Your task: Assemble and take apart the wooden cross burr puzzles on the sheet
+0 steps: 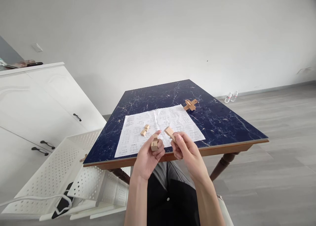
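My left hand is closed around a small notched wooden puzzle piece, its end facing me. In my right hand a longer wooden puzzle bar is pinched between thumb and fingers, tilted up to the left. The two pieces are apart. Beneath and beyond my hands lies a printed sheet of diagrams with fold creases. Another notched wooden piece rests on the sheet, left of centre. At the sheet's far right corner stands a cross-shaped assembly of wooden pieces.
The blue marbled table has a brown wooden edge and turned legs. To the left are a white perforated rack and a white cabinet. Two clear bottles stand on the floor by the wall.
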`<state>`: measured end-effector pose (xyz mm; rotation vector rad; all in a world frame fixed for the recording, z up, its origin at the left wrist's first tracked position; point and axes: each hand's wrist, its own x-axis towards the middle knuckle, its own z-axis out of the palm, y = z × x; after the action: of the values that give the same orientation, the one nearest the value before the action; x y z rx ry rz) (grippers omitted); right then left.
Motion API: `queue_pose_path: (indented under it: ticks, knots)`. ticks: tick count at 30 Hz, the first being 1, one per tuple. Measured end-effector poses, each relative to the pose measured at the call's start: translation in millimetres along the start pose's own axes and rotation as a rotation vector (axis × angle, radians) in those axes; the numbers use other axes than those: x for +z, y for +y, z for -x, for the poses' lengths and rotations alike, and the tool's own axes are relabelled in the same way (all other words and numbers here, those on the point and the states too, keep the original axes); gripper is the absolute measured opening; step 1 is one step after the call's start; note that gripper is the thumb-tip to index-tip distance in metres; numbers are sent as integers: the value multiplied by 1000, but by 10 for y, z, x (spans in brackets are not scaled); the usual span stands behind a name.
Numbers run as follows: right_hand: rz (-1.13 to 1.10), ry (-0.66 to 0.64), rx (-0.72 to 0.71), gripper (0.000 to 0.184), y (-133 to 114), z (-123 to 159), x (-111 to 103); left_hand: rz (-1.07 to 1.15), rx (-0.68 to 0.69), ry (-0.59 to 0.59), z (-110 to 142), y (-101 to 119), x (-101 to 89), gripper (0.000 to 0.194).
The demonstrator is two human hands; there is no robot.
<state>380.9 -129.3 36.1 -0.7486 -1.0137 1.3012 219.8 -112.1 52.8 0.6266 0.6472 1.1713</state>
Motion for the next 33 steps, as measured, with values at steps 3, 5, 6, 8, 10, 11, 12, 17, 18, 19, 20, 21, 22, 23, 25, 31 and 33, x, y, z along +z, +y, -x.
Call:
queue_pose_path:
  ticks: [3,5,6,8,10,11,12,17,18,19,20,21,22,23,25,31,33]
  knots:
    - [53,-13,-17,41,19,-15,-4,34,-88,-54,-22,-11,-5,18]
    - [105,-26,-19,41,49,-24,4,30,-95,-18,-44,-16,-2,15]
    - [136,-37,-19,41,66,-26,10,27,-91,11,-53,-19,2,17]
    - [195,-62,-21,42,97,-29,22,15,-68,73,-62,-29,16,24]
    - [240,-96,-17,42,114,-25,32,-21,-31,109,-57,-45,32,26]
    - [259,-111,-13,42,117,-22,37,-48,-10,117,-51,-55,39,24]
    - [280,-124,-10,41,118,-17,41,-77,11,120,-42,-67,44,20]
    - [303,-107,-21,38,134,-11,39,-240,83,116,-13,-106,10,16]
    - [282,-78,-31,37,145,-17,32,-280,78,87,-11,-102,-6,20]
    - [261,-49,-42,36,157,-25,21,-322,66,50,-10,-95,-22,26]
    - [246,-23,-51,35,169,-35,8,-362,52,12,-9,-85,-36,31]
    - [237,-5,-54,35,181,-44,-6,-401,38,-19,-8,-74,-47,35]
    - [233,5,-54,34,189,-52,-21,-436,29,-37,-6,-65,-53,37]
    - [232,11,-55,34,195,-57,-35,-468,24,-42,-2,-57,-53,38]
    - [235,17,-63,34,197,-61,-55,-519,30,-30,11,-49,-38,39]
    - [266,17,-74,35,183,-40,-52,-589,-94,-39,27,-81,43,48]
    - [281,28,-85,35,176,-38,-53,-575,-80,-37,13,-97,54,50]
